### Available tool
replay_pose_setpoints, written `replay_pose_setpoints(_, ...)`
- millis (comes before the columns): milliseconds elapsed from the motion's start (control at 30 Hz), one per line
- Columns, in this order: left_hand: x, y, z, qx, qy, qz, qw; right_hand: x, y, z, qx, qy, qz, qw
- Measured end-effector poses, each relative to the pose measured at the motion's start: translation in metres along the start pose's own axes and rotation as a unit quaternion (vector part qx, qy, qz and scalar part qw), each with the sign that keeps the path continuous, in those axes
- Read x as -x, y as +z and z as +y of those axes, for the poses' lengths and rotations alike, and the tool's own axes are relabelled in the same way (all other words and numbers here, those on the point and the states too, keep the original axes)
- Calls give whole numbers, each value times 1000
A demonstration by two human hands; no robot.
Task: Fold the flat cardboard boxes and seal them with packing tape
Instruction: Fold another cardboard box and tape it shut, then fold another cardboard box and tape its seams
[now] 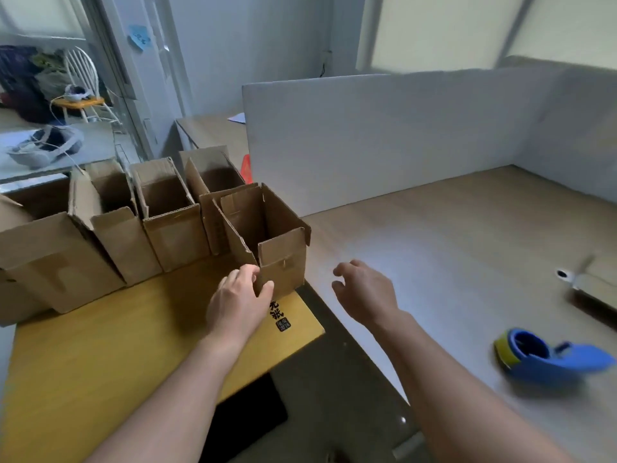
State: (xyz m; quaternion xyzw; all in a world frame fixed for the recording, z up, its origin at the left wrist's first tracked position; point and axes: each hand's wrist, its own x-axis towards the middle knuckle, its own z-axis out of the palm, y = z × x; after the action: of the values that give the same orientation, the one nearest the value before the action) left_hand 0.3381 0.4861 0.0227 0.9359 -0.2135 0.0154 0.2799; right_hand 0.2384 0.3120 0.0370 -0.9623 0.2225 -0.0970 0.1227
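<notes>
Left hand [240, 295] grips the near bottom corner of the nearest box [280, 235], thumb on its front face and fingers round its left side. Right hand [364, 292] hovers just right of that box, fingers loosely curled, holding and touching nothing.

Five cardboard boxes [167, 225] stand upright with tops open. Four form a rough row from the left edge toward the back, and the gripped one stands in front at the right end. One blue tape dispenser [547, 357] with a yellow roll lies well to the right, apart from both hands.

The leftmost box [50, 259], the biggest, is cut off by the frame's edge. The rear box [213, 175] is partly hidden behind the gripped one, and I cannot tell which of them owns the flap standing between them. The dispenser is blurred, as is a small white object [566, 275] with a dark ring near the right edge. An orange-red thing [246, 167] peeks out behind the boxes, too hidden to name.

All the boxes sit on a yellow desk [100, 362] with black printed characters near the left hand. A dark gap separates it from the pale desk [450, 245] carrying the dispenser. A white partition [367, 138] walls the pale desk at back and right. Behind glass at far left stands a white chair [83, 75].
</notes>
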Motion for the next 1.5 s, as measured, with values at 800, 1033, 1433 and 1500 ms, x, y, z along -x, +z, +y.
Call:
replay_pose_setpoints(800, 106, 116, 213, 31, 278, -173, 944, 202, -70, 185, 42, 302, 38, 952)
replay_pose_setpoints(1033, 144, 179, 334, 18, 324, -208, 923, 256, -109, 295, 27, 381, 63, 922)
replay_pose_setpoints(1433, 168, 275, 468, -4, 375, -274, 885, 309, -135, 448, 4, 484, 71, 872)
replay_pose_setpoints(1500, 162, 293, 481, -15, 374, -289, 881, 309, -134, 468, -3, 505, 66, 861)
